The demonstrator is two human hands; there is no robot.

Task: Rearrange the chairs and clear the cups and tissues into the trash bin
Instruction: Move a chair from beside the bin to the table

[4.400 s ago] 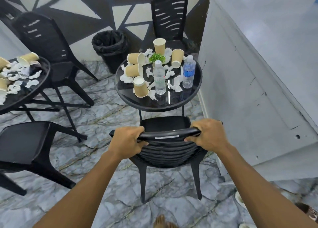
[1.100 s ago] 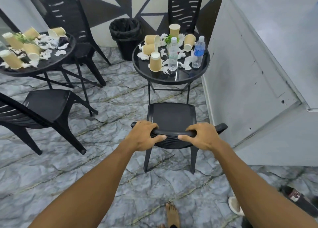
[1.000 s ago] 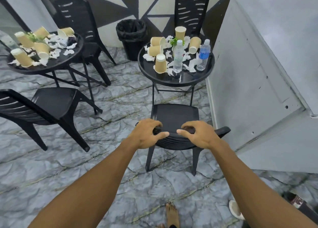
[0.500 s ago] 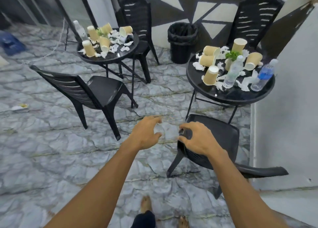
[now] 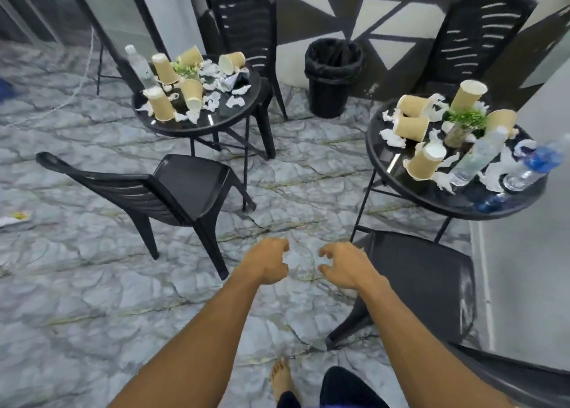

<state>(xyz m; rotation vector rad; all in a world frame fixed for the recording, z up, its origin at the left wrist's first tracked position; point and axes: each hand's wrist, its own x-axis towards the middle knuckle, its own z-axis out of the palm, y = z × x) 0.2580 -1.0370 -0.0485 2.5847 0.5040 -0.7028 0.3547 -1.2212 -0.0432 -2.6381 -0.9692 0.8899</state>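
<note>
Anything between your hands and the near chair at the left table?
Nothing visible does. Only bare floor lies between the left hand, the right hand and that chair. The second near chair stands to the right of the right hand, outside that path.

The left bench carries paper cups, crumpled tissues and a bottle. The right bench bears the same, with two bottles.
</note>
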